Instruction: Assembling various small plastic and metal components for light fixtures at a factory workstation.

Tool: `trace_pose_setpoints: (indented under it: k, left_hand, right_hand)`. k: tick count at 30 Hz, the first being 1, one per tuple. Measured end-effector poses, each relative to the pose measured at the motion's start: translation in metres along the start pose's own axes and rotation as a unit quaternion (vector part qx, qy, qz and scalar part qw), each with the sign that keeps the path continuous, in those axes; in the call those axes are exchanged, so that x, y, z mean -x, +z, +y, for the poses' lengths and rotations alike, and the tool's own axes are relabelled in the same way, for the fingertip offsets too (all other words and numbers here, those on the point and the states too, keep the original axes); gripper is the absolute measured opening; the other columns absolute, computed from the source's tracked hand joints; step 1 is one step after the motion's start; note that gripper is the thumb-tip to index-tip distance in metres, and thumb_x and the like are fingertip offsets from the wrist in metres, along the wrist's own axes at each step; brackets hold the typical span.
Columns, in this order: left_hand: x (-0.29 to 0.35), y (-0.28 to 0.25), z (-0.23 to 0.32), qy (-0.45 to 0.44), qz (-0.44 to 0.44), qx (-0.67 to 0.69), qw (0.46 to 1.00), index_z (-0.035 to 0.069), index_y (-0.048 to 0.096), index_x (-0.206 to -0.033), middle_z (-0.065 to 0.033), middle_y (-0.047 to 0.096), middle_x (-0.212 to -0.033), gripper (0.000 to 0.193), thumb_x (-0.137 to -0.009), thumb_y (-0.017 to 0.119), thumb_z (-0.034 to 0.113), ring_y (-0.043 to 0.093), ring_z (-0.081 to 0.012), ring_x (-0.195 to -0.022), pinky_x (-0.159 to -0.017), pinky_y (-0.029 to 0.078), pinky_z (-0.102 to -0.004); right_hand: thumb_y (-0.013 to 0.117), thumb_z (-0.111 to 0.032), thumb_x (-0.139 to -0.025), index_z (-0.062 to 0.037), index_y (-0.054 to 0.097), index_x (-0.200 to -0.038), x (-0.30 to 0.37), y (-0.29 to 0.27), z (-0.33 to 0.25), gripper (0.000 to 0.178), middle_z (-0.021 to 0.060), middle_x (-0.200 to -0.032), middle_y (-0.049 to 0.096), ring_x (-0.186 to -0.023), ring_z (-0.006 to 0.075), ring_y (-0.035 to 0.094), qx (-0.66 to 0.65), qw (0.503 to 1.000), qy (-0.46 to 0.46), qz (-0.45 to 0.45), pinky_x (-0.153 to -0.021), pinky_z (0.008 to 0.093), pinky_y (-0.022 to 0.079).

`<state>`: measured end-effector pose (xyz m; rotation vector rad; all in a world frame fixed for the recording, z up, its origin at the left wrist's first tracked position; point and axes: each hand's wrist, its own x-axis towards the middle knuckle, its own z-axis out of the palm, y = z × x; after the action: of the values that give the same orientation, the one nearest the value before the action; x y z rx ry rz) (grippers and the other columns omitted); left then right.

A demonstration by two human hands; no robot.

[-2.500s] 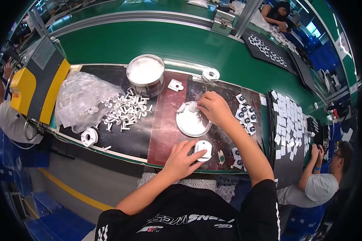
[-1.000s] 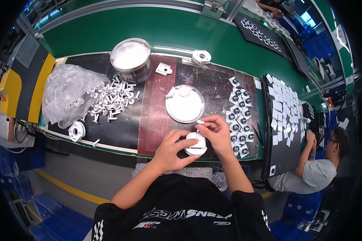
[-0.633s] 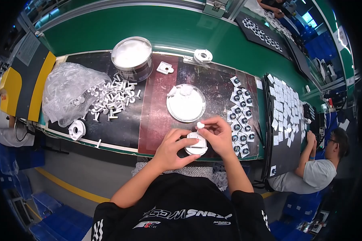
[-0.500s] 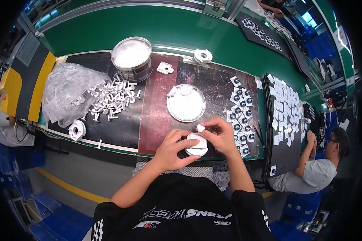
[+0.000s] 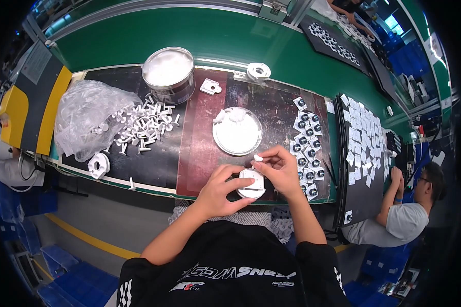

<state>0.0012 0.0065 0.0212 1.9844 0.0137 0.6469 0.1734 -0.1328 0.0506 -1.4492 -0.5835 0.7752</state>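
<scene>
My left hand point(image 5: 217, 193) is closed round a white plastic housing point(image 5: 250, 191), rounded at its near end, with a straight slot across it. Its thumb and fingers grip the left side, close to the table's front edge. Just above the housing, my right hand point(image 5: 280, 173) pinches a small white flat-headed plastic pin point(image 5: 258, 158) between thumb and fingers. The pin's lower end is partly hidden by the fingers. Beyond my hands lies a round dish point(image 5: 236, 140) of white paste, with lumps at its far rim.
A large tub point(image 5: 169, 71) of white paste stands at the back, left of centre. Loose white pins point(image 5: 143, 128) spill beside a clear plastic bag point(image 5: 82, 117). To the right are several white squares with dark round parts point(image 5: 307, 146) and a black board point(image 5: 361, 187). A co-worker point(image 5: 407, 215) sits there.
My right hand has turned the small pin slightly and raised it a little, so its head shows flatter. My left hand keeps its grip on the housing.
</scene>
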Motion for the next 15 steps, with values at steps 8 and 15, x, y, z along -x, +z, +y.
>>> trace_pose_setpoints:
  k: [8,15]
  left_hand:
    - [-0.0003,-0.0002,-0.0005,0.001,0.002,0.003,1.0,0.016,0.074,-0.12,-0.0115,0.065,-0.124,0.05,-0.074,0.091,0.023,0.061,-0.0332,-0.115,-0.099,0.05,-0.0431]
    - [-0.0015,-0.0012,0.0015,-0.002,0.0,0.007,1.0,0.015,0.074,-0.12,-0.0113,0.066,-0.124,0.051,-0.073,0.091,0.022,0.061,-0.0326,-0.115,-0.099,0.051,-0.0425]
  right_hand:
    - [0.079,0.003,-0.091,0.005,0.065,-0.11,0.0005,-0.001,-0.0021,0.023,0.0136,-0.101,0.075,-0.093,0.0134,0.073,-0.016,1.0,0.005,-0.002,-0.082,0.0249,0.06]
    - [0.079,0.004,-0.091,0.0046,0.065,-0.11,-0.0001,-0.0012,0.0009,0.024,0.0135,-0.103,0.074,-0.094,0.0136,0.073,-0.01,1.0,0.012,0.002,-0.084,0.0259,0.061]
